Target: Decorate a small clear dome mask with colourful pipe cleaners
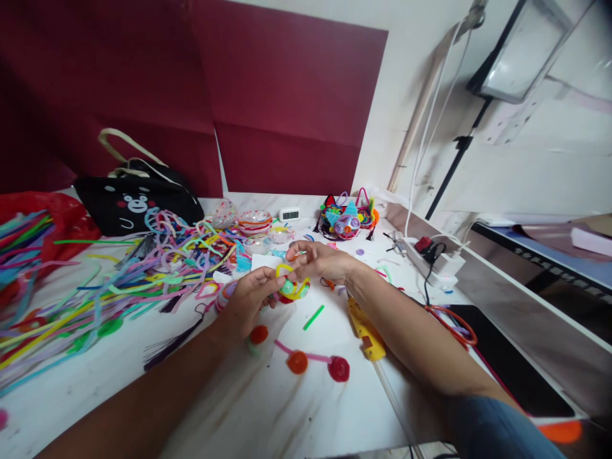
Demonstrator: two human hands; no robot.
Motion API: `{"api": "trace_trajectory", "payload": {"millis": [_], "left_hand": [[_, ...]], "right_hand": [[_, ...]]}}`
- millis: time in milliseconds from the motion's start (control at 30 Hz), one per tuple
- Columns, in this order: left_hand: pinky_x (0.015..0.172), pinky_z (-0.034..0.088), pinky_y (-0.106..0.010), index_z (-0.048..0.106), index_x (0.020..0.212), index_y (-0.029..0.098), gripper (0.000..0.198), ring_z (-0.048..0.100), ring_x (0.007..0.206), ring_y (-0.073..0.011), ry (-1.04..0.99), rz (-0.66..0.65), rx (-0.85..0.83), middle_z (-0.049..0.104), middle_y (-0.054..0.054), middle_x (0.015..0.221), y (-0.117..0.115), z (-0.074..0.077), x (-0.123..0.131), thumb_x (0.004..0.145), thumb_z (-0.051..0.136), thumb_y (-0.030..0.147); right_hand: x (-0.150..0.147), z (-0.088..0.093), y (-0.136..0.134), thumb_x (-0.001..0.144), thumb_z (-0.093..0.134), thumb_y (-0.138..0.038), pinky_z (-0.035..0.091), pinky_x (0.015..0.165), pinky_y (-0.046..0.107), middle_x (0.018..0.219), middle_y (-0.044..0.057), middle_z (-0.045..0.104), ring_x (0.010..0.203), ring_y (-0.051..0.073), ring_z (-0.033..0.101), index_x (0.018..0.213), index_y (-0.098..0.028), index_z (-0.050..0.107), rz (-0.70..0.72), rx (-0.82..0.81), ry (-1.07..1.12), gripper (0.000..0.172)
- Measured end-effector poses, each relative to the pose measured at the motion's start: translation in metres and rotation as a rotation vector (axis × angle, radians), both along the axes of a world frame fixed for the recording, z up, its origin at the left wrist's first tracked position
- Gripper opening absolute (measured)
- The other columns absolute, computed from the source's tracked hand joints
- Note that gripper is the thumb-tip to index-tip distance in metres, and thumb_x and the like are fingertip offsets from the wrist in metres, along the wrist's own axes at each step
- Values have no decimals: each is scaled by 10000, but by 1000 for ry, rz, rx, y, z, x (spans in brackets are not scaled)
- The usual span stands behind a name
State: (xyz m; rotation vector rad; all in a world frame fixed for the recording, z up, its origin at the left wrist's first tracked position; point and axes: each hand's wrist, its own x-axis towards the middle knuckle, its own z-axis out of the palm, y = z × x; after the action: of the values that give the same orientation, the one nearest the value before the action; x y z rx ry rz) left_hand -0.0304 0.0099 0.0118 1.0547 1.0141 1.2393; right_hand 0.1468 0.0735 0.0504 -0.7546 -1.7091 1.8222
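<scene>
Above the middle of the white table, my left hand [255, 296] is closed on a small pipe-cleaner craft [292, 290] with a yellow loop, green coils and some red. My right hand [318, 262] meets it from the other side, thumb and fingers pinched at the yellow loop. The fingers hide part of the piece. Just below lies a short green pipe-cleaner piece [313, 317]. Nearer to me are an orange coil [297, 362] and a red coil [339, 368] joined by a pink strip. Beneath my right forearm rests a yellow glue gun [366, 331].
Loose pipe cleaners [109, 293] cover the table's left side, before a black bag [138, 201]. At the back are stacked clear bowls [255, 222], a small digital clock [289, 214] and finished colourful crafts [347, 220]. A power strip [433, 264] and a black tablet-like slab [511, 357] lie right.
</scene>
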Motion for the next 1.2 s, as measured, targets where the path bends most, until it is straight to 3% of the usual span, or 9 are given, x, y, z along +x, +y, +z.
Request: {"api": "trace_trajectory", "payload": {"millis": [267,467,667,867,1067,1200], "left_hand": [[456,404,-172,587,741,147,289,554,569,-83,-98,-1,-32,622,21,667,6,-3,-3,630,807,298],[473,427,-172,592,763,147,261,572,596,-88,-203,-15,-66,621,13,700,2,1,-1,658,798,267],[445,428,-179,591,744,147,195,555,572,-89,-301,-8,-75,590,23,675,6,-3,-3,690,769,205],[431,419,-194,635,849,127,49,577,559,-103,-383,12,-111,647,-18,725,4,3,-3,836,620,171],[416,431,-228,639,858,106,269,589,518,-133,-462,-39,-205,669,-67,694,6,10,-2,953,432,249],[409,433,-223,629,844,112,279,575,482,-121,-475,-27,-202,660,-53,660,7,9,-1,963,393,200]], "right_hand": [[4,14,3,516,896,-288,479,696,233,666,-47,665,656,101,622,907,-164,575,-134,64,79,520],[3,28,4,566,860,-180,460,668,214,668,-32,663,639,90,609,836,-149,609,-253,82,85,370],[2,44,6,731,723,-140,430,616,214,664,-12,674,618,91,618,777,-147,624,-381,104,56,110],[7,56,-1,747,676,-142,444,612,219,672,-20,662,609,90,617,739,-163,609,-494,153,108,70],[30,47,-24,687,716,-150,465,600,212,649,-27,642,592,85,599,729,-155,604,-523,229,84,120],[46,30,-38,660,756,-169,454,553,214,611,-27,625,547,87,571,761,-148,594,-523,155,0,192]]}}
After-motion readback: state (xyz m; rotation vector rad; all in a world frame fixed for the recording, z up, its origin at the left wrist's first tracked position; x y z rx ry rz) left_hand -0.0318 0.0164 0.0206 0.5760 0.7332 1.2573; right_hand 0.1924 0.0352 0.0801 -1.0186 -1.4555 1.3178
